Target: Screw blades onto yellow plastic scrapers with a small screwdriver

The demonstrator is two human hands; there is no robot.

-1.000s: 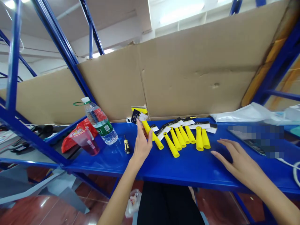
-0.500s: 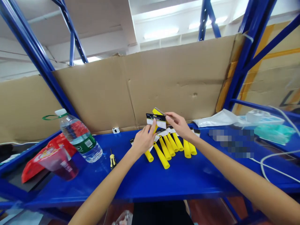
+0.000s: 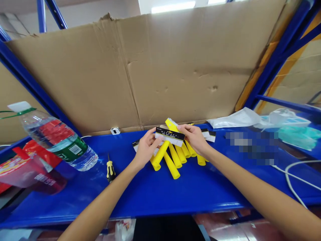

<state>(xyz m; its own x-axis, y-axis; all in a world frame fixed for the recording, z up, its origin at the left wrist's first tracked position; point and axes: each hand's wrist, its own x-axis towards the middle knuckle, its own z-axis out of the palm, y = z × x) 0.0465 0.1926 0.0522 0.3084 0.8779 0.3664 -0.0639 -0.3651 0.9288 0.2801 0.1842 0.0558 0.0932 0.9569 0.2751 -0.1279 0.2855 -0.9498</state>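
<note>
Both hands are raised over a group of yellow tube handles point(image 3: 173, 168) lying on the blue table. My left hand point(image 3: 147, 147) is closed, pinching the left end of a black-and-white printed card point(image 3: 173, 136). My right hand point(image 3: 194, 138) is closed at the card's right end, with its fingers on a flat yellow piece point(image 3: 171, 124) that sticks up behind the card. One yellow handle point(image 3: 162, 153) slants down from below the card; whether it joins the held piece I cannot tell. More black-and-white cards point(image 3: 212, 136) show at the upper ends of the lying handles.
A screwdriver point(image 3: 110, 170) lies left of my left arm. Farther left are a water bottle point(image 3: 72, 149), a red cup point(image 3: 47, 180) and red packaging point(image 3: 32, 147). Cardboard point(image 3: 175, 70) walls the back. White plastic wrap point(image 3: 233, 118), a teal bag point(image 3: 298, 137) and white cable point(image 3: 288, 172) lie right.
The view has tipped down and closer. My left hand has shifted to the card's left end, its index finger no longer across the card's face. The card now tilts down to the right.
</note>
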